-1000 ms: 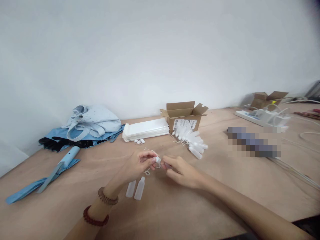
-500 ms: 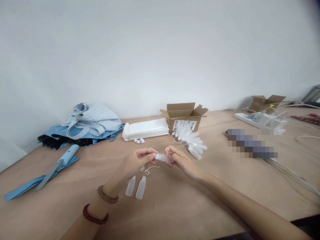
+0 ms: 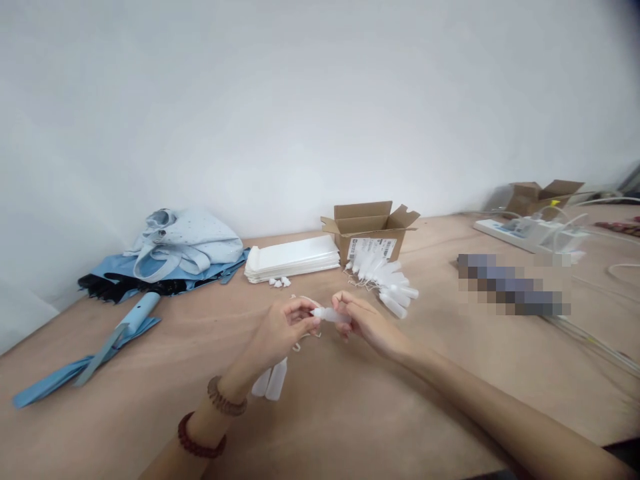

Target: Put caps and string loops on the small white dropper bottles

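A small translucent plastic squeeze bottle (image 3: 327, 314) lies sideways between my hands, above the table. My left hand (image 3: 285, 328) pinches its narrow neck end; whether a cap sits there is too small to tell. Around the bottle's base end, the fingers of my right hand (image 3: 367, 321) are closed. Beneath my left hand a white cord (image 3: 297, 347) shows in part. Two more bottles (image 3: 277, 381) lie beside my left wrist, their tops hidden by it. Several small white caps (image 3: 279, 283) rest just beyond my hands.
A pile of bottles with cords (image 3: 393, 293) lies before an open cardboard box (image 3: 370, 230). White flat packets (image 3: 293, 259) are stacked beside it. At left are a blue umbrella (image 3: 137, 313) and light-blue bag (image 3: 200, 237); at right, a power strip (image 3: 520, 235) and blurred-out object (image 3: 515, 285).
My left hand has shifted slightly right and rolled, with its thumb now lower at the bottle's neck. The left wrist now covers the tops of the two lying bottles. The view has turned slightly.
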The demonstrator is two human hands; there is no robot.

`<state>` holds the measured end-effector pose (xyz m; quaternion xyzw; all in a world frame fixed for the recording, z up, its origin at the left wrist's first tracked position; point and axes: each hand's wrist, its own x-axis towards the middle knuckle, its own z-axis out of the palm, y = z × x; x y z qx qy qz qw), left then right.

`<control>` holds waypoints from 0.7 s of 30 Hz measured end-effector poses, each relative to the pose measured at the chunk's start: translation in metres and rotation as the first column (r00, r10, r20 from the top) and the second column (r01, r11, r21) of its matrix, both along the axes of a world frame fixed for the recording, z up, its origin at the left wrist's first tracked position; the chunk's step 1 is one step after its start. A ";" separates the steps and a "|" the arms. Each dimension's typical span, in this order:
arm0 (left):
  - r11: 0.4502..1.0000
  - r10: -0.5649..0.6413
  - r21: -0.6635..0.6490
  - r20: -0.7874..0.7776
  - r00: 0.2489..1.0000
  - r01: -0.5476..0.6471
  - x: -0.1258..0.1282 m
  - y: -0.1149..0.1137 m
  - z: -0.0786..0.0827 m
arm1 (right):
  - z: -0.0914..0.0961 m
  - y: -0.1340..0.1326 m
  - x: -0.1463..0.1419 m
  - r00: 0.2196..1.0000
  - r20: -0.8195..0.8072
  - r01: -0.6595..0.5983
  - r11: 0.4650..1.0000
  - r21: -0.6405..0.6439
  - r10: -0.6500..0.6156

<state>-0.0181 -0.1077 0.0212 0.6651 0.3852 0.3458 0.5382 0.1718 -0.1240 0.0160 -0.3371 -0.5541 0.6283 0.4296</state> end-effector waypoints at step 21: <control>0.979 -0.059 -0.196 0.010 0.998 0.060 -0.005 0.001 0.010 | 0.007 -0.006 -0.001 0.987 -0.158 -0.043 0.998 -0.039 0.036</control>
